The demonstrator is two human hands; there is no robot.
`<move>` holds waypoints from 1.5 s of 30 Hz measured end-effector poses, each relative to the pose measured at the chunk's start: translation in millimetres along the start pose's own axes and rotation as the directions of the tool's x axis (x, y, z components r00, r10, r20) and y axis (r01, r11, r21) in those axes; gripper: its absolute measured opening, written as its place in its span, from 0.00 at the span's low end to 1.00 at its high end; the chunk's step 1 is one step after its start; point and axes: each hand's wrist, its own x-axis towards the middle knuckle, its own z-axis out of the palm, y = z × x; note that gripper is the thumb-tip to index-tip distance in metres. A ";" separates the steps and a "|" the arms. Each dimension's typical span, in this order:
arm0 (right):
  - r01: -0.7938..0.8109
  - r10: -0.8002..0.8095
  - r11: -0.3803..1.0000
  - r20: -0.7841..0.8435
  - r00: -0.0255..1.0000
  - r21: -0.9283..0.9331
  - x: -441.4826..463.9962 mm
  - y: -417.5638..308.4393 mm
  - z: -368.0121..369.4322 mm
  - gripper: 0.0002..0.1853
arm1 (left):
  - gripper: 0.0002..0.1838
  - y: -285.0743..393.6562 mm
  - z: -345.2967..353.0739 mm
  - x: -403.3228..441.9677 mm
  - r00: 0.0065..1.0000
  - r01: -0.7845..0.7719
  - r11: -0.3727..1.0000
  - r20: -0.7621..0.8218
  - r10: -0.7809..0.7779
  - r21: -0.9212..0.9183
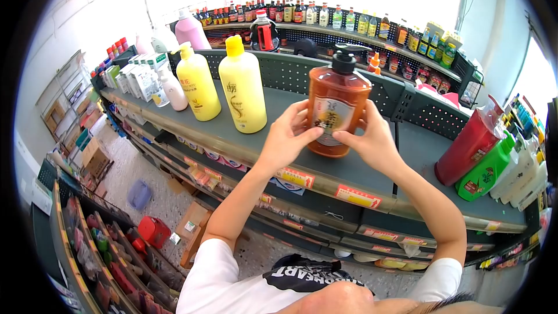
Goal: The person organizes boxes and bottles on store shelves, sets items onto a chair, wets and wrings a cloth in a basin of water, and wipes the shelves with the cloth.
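Bottles line the grey shelf top [415, 154] in the head view: towards its left end, one small pale pump bottle [174, 93] and two yellow bottles [242, 90]; towards its right corner, one red bottle [469, 145] and one green bottle [483, 170]. Perforated panelling [285, 75] rises along the back edge, blocking the lower part of one pink bottle [192, 30] behind it. Between the yellow and red ones, near the front edge, one brown pump bottle [334, 107] is clasped from both sides by the left hand [290, 135] and right hand [371, 135], thumbs at its front; whether its base touches the shelf, I cannot tell.
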 end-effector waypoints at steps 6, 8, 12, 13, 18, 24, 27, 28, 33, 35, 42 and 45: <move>-0.009 0.009 1.000 0.017 1.000 0.004 15.0 1.6 27.0 0.36 | 0.36 -3.1 -28.8 -0.3 1.000 0.006 1.000 -0.026 -0.006 0.020; -0.001 0.001 1.000 0.018 1.000 0.002 18.8 3.1 32.0 0.37 | 0.36 -6.3 -34.5 0.9 1.000 0.000 1.000 -0.031 0.001 0.016; -0.003 0.002 1.000 0.028 1.000 0.010 22.9 5.5 38.6 0.36 | 0.36 -10.6 -41.5 1.3 0.999 0.003 1.000 -0.043 -0.002 0.024; -0.009 0.009 1.000 0.031 0.999 0.014 23.3 4.6 39.9 0.36 | 0.36 -9.3 -41.4 0.4 0.999 0.008 1.000 -0.052 -0.007 0.030; 0.001 -0.001 1.000 0.019 1.000 0.008 25.2 5.8 44.0 0.37 | 0.36 -6.4 -42.6 0.0 0.997 0.031 0.999 -0.066 -0.028 0.044; -0.069 0.069 0.998 0.059 0.996 0.003 25.7 3.0 44.1 0.36 | 0.36 -9.7 -43.7 1.9 0.995 0.061 0.997 -0.077 -0.058 0.036; -0.067 0.066 0.998 0.069 0.995 0.016 25.8 5.7 45.7 0.36 | 0.35 -11.4 -43.0 1.1 0.994 0.076 0.996 -0.081 -0.073 0.040; -0.068 0.065 0.997 0.077 0.995 0.027 25.8 6.4 45.8 0.36 | 0.35 -12.2 -42.8 0.9 0.994 0.076 0.996 -0.082 -0.073 0.041; -0.056 0.053 0.998 0.117 0.992 0.026 24.9 11.4 45.7 0.39 | 0.35 -16.9 -42.9 -0.6 0.994 0.069 0.996 -0.085 -0.063 0.064; -0.022 0.022 1.000 0.131 0.991 -0.008 23.1 9.9 42.9 0.42 | 0.34 -16.4 -42.9 -0.7 0.996 0.057 0.994 -0.075 -0.050 0.091; 0.234 -0.234 0.946 0.029 0.972 -0.222 -7.2 6.0 4.5 0.45 | 0.37 -11.0 -24.0 -7.4 0.931 -0.119 0.870 -0.251 0.265 0.478; 0.281 -0.310 0.914 -0.057 0.949 -0.294 -34.1 -16.2 -35.9 0.39 | 0.32 3.5 -0.2 -10.1 0.764 -0.256 0.622 -0.240 0.599 0.740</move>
